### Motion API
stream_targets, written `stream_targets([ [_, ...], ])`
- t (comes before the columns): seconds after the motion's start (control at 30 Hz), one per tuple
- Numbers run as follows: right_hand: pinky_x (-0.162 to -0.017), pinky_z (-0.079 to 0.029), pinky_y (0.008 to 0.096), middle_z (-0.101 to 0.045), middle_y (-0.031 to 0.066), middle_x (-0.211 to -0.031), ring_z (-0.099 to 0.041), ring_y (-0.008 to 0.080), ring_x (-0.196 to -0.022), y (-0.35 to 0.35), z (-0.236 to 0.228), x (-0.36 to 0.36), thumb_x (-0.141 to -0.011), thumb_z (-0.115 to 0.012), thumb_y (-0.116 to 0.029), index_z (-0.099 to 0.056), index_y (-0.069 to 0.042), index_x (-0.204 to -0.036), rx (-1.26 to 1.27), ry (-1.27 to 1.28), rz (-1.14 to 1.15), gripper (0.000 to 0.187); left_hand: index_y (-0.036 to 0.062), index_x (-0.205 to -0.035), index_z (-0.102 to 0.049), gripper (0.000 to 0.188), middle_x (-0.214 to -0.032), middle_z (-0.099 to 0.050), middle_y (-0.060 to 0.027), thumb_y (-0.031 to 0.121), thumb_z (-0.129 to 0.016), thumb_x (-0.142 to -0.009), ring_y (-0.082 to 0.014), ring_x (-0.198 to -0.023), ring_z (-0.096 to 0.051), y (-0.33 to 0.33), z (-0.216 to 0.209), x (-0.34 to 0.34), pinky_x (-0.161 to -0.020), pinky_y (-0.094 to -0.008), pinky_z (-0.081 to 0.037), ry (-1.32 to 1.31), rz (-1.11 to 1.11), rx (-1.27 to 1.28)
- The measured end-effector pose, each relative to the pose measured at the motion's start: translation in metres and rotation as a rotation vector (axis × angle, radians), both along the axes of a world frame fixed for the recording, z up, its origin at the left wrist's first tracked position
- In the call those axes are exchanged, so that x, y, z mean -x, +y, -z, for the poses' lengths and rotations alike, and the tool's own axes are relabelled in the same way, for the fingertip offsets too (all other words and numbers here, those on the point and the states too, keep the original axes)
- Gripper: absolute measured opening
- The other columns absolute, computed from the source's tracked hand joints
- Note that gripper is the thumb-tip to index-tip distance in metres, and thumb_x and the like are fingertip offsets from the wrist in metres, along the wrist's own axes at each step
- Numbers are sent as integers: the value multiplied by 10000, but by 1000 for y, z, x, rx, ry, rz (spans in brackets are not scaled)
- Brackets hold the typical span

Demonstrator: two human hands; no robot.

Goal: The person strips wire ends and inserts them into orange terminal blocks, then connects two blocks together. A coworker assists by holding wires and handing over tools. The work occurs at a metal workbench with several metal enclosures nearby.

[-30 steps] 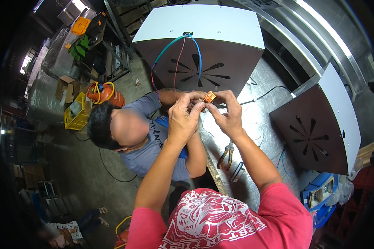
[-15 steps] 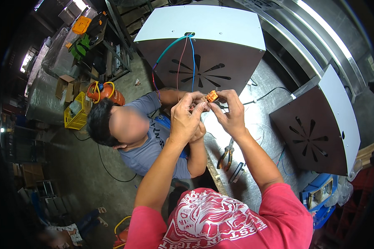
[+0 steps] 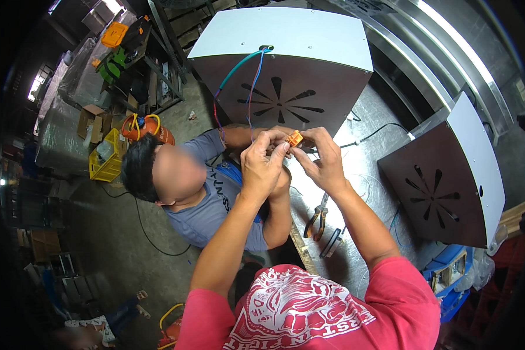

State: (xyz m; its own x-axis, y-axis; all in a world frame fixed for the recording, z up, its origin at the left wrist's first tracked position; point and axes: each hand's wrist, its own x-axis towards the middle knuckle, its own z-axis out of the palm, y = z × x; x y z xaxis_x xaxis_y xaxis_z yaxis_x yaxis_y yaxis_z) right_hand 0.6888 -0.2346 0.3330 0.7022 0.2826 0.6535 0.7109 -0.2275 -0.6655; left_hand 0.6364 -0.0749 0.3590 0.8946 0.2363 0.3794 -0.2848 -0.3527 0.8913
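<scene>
A small orange wire connector (image 3: pixel 295 138) is held up between my two hands, over the near edge of the metal table. My left hand (image 3: pixel 261 163) pinches at its left side, thumb against the fingers. My right hand (image 3: pixel 322 158) is closed on its right side with thumb and fingertips. Thin red and blue wires (image 3: pixel 251 99) run down from a hole in the brown and white metal cabinet (image 3: pixel 230 81) toward the hands; their ends are hidden. A co-worker's hand (image 3: pixel 282 182) is partly hidden behind my left hand.
On the metal table (image 3: pixel 356 175) lie pliers (image 3: pixel 317 223) and a dark roll-shaped item (image 3: pixel 332 242). A second cabinet (image 3: pixel 449 175) stands at right, near a blue case (image 3: pixel 452 271). The co-worker (image 3: pixel 201 186) crouches at left. Behind are a yellow crate (image 3: pixel 106 166) and an orange gas cylinder (image 3: pixel 160 135).
The blue wire has swung left and now hangs alongside the red one. The connector has shifted slightly left and down; both my hands keep their hold. The co-worker has leaned slightly left.
</scene>
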Motion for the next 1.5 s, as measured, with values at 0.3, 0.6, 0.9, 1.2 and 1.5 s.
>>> stream_targets([
  [0.3, -670, -560, 331, -642, 147, -965, -672, 242, -787, -7, 3, -4, -860, -789, -71, -614, 31, -1127, 32, -13, -44, 335, 3, -1110, -726, 231, -968, -742, -126, 33, -727, -881, -217, -852, -731, 13, -1, -10, -768, -328, -576, -57, 114, -225],
  [0.6, -822, -588, 343, -661, 157, -1025, -718, 263, -927, -7, -3, -2, -856, -792, -30, -628, 54, -1132, 31, 71, -44, 331, -14, -1081, -708, 189, -963, -743, -129, 34, -716, -899, -198, -854, -740, 14, -14, -5, -761, -301, -584, 85, 185, -80],
  [0.9, -786, -583, 341, -658, 157, -1019, -708, 266, -893, -9, -4, -7, -842, -801, -43, -631, 41, -1119, 78, 48, -101, 336, -29, -1043, -665, 167, -891, -729, -191, 115, -609, -977, -312, -866, -746, 25, -16, -9, -765, -383, -577, 218, 218, -92],
  [1.2, -759, -538, 412, -631, 179, -975, -643, 349, -857, 0, -7, -8, -826, -801, -92, -615, 36, -1111, 132, -124, -44, 364, -20, -1022, -546, 164, -907, -666, -258, 143, -531, -1025, -474, -868, -664, 17, -7, -5, -762, -511, -518, 77, 108, -271],
  [1.5, -734, -548, 403, -643, 176, -969, -667, 345, -852, 1, -5, -8, -844, -793, -114, -609, 28, -1115, 81, 9, -61, 357, -12, -1017, -533, 125, -955, -643, -239, 113, -534, -1020, -465, -858, -647, 15, -4, -3, -757, -509, -513, 35, 109, -275],
])
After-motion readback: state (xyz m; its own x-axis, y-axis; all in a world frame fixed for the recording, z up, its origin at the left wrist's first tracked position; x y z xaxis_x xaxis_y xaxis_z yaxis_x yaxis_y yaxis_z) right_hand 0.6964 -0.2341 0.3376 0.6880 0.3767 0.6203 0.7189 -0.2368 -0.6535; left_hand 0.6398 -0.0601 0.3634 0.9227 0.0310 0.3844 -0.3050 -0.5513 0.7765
